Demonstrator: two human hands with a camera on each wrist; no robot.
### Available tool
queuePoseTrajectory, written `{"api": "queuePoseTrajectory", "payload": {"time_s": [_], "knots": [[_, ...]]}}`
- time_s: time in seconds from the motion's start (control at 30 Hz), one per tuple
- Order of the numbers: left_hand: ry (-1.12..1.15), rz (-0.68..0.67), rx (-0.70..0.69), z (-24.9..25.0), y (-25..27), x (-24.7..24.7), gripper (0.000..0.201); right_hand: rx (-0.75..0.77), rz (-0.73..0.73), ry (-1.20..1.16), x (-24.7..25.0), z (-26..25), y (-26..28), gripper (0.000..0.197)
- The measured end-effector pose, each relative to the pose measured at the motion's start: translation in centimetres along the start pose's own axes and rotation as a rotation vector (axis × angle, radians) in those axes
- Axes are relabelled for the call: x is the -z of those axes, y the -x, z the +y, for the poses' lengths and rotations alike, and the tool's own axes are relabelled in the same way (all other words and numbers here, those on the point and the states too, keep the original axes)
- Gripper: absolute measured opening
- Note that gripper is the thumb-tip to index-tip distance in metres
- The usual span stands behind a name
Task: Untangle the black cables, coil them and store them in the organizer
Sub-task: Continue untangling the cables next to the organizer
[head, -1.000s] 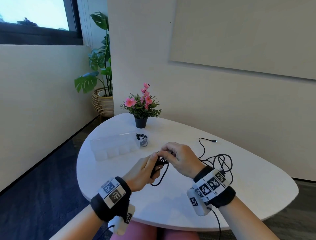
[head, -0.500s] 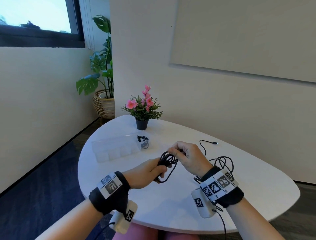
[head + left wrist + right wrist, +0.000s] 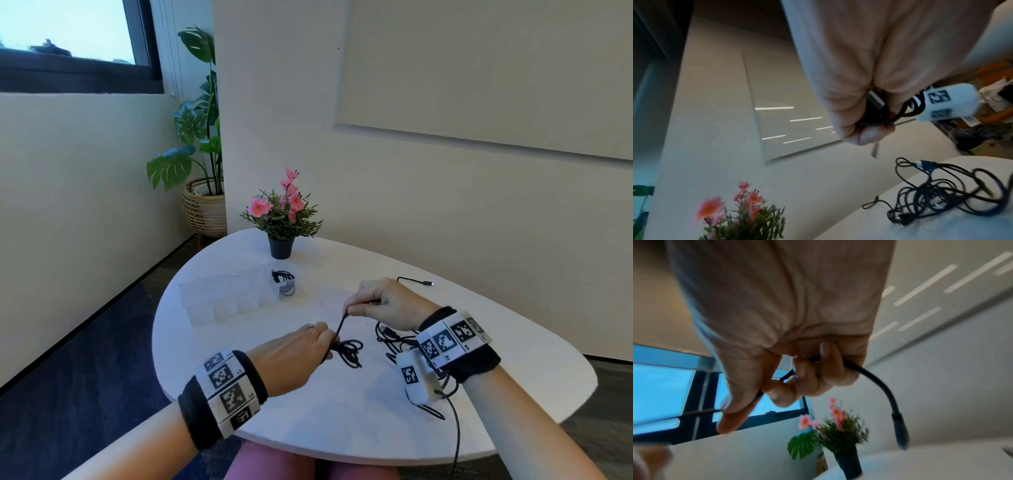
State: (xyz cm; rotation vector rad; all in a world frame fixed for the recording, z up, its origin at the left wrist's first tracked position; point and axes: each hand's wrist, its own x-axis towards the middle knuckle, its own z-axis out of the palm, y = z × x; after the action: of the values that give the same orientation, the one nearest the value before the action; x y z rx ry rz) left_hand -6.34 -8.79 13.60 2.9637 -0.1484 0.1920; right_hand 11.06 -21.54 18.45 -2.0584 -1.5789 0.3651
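Note:
My left hand grips a small coil of black cable just above the white table. In the left wrist view, a USB plug shows inside that grip. One strand runs up from the coil to my right hand, which pinches it near its end. The free plug end hangs from my right hand's fingers. A tangle of black cables lies on the table under my right wrist. The clear organizer holds one coiled cable in its right end compartment.
A potted pink flower stands at the table's far edge behind the organizer. A loose cable end trails toward the wall beyond my right hand. A large plant in a basket stands on the floor at the left.
My hands have drawn apart and dropped toward the table. The right hand has pulled a strand up and away from the coil in my left hand.

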Motion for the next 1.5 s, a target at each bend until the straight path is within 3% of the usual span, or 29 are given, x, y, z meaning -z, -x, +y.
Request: {"api": "queuePoseTrajectory", "payload": {"time_s": [0.1,0.17,0.23,0.47,0.63,0.77,0.83,0.9,0.97,1.07,1.23,1.33,1.5], "knots": [[0.060,0.080,0.046,-0.1,0.3,1.4,0.026,-0.100,0.019,-0.237,-2.1,1.6,0.6,0.016],[0.242,0.076,0.106,-0.2,0.5,1.8,0.025,-0.127,0.045,-0.336,-3.3,1.7,1.1,0.015],[0.553,0.068,0.094,-0.2,0.9,1.6,0.023,-0.124,0.059,-0.363,-4.2,1.5,1.4,0.025],[0.988,0.095,0.120,-0.2,1.1,2.4,0.022,-0.155,0.100,-0.448,-4.6,0.4,2.4,0.022],[0.882,0.267,0.251,-2.0,0.0,2.2,0.026,-0.160,0.138,-0.268,-4.9,1.2,3.1,0.021],[0.562,0.267,0.420,-3.0,-1.0,1.4,0.019,0.090,0.140,0.223,-4.8,-0.3,3.6,0.026],[0.252,0.185,0.364,-2.6,-1.4,0.6,0.020,0.227,0.223,0.471,-4.1,-1.8,3.8,0.031],[0.110,0.117,0.243,-2.3,-1.6,-0.6,0.025,0.323,0.274,0.570,-3.7,-2.3,3.4,0.030],[0.061,0.092,0.129,-1.7,-1.6,-1.4,0.025,0.397,0.272,0.536,-3.3,-2.2,2.5,0.028],[0.104,0.122,-0.031,-0.8,-1.7,-2.0,0.028,0.409,0.274,0.289,-2.3,-1.6,1.5,0.013],[0.394,0.256,-0.089,-0.7,-0.9,-0.7,0.029,0.120,0.413,-0.353,-1.4,0.5,1.1,0.006],[0.475,0.410,-0.004,-0.9,-0.7,-0.3,0.028,0.020,0.416,-0.495,-2.8,1.8,1.0,0.007],[0.533,0.618,0.251,-1.6,-0.9,-0.5,0.028,-0.079,0.280,-0.333,-6.1,1.1,1.5,0.019]]}}
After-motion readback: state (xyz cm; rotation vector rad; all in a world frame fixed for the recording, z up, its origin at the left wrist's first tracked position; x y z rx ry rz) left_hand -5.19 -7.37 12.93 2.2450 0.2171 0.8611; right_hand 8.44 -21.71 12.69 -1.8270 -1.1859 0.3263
